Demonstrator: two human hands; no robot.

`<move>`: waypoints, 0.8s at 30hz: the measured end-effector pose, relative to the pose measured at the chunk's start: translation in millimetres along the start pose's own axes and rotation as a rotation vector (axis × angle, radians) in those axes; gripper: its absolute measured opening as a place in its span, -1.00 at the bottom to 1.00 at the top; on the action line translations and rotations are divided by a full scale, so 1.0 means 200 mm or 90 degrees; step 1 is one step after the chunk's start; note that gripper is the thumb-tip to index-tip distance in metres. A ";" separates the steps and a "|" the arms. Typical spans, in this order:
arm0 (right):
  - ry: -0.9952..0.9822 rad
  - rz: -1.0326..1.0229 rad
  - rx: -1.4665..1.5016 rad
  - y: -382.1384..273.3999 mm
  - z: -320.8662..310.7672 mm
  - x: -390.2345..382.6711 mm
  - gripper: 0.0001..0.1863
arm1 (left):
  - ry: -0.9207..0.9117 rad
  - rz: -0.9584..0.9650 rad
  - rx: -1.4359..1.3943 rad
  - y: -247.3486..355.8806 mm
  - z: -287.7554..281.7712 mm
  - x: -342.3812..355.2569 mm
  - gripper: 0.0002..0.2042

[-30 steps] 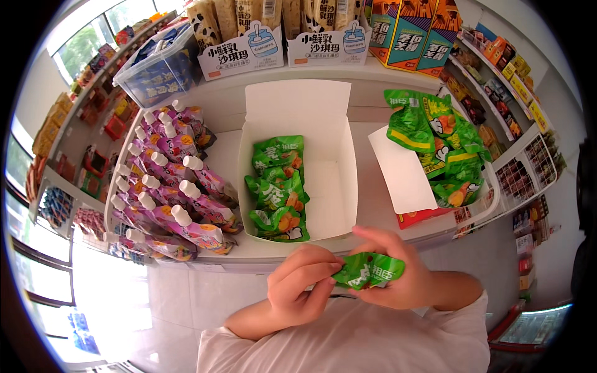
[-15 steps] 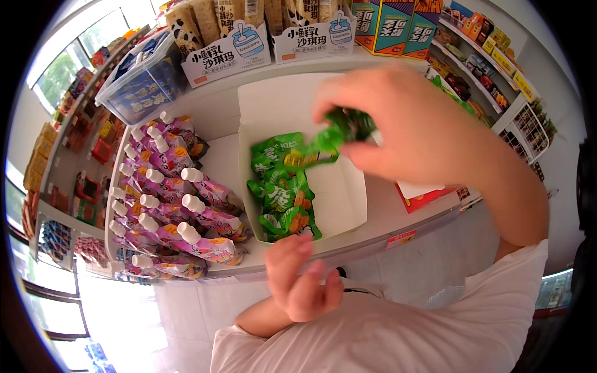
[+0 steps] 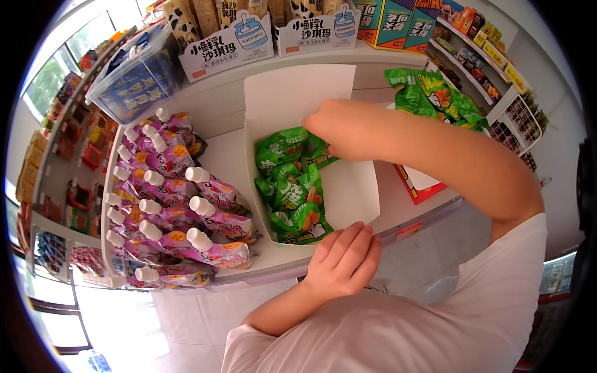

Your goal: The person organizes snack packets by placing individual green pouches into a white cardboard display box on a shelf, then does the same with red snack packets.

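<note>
A white open carton (image 3: 351, 199) with its lid raised at the back holds several glossy green snack packets (image 3: 297, 189) along its left side. My right hand (image 3: 326, 127) reaches into the carton from the right, fingers bent down around a green packet (image 3: 319, 154) at the back of the group; the fingertips are partly hidden. At the carton's near edge is my left hand (image 3: 345, 258), back upward, its fingers extended and lying against the front wall. Nothing shows in that hand.
White-capped purple pouches (image 3: 180, 205) stand in rows left of the carton. More green packets (image 3: 435, 99) lie to the right, behind my forearm, near a red-edged box (image 3: 410, 186). A clear plastic bin (image 3: 134, 84) and printed snack boxes (image 3: 227, 50) line the upper shelf.
My right hand has lowered into the carton, bringing a green packet down beside the others. My left hand has moved right and turned palm down at the carton's front edge.
</note>
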State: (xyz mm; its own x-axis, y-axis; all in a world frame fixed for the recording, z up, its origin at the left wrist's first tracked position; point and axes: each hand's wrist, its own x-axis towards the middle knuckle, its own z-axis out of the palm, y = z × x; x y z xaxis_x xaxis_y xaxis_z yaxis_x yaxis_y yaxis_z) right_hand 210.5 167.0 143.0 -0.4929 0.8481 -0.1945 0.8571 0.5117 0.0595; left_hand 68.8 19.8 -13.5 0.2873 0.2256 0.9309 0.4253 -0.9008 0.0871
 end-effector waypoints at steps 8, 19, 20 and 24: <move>0.118 -0.054 -0.056 0.01 0.03 -0.08 -0.79 | 0.010 0.015 0.001 0.00 0.01 -0.02 -0.82; 0.143 -0.010 -0.193 -0.08 0.09 -0.02 -0.95 | 0.030 0.027 -0.010 -0.01 0.01 -0.02 -0.82; 0.199 -0.055 -0.225 -0.07 0.11 -0.03 -0.94 | 0.033 0.031 -0.010 -0.01 0.01 -0.02 -0.83; 0.243 -0.108 -0.276 -0.02 0.13 -0.07 -0.86 | 0.038 0.034 -0.009 -0.01 0.01 -0.02 -0.84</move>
State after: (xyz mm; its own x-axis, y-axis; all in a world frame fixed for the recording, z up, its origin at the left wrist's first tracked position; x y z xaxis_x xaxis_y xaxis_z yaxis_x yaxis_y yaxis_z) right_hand 217.2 149.9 119.3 -0.7048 0.6983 0.1248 0.6625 0.5849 0.4680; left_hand 69.0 21.3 -18.9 0.2574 0.1542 0.9539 0.3978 -0.9166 0.0408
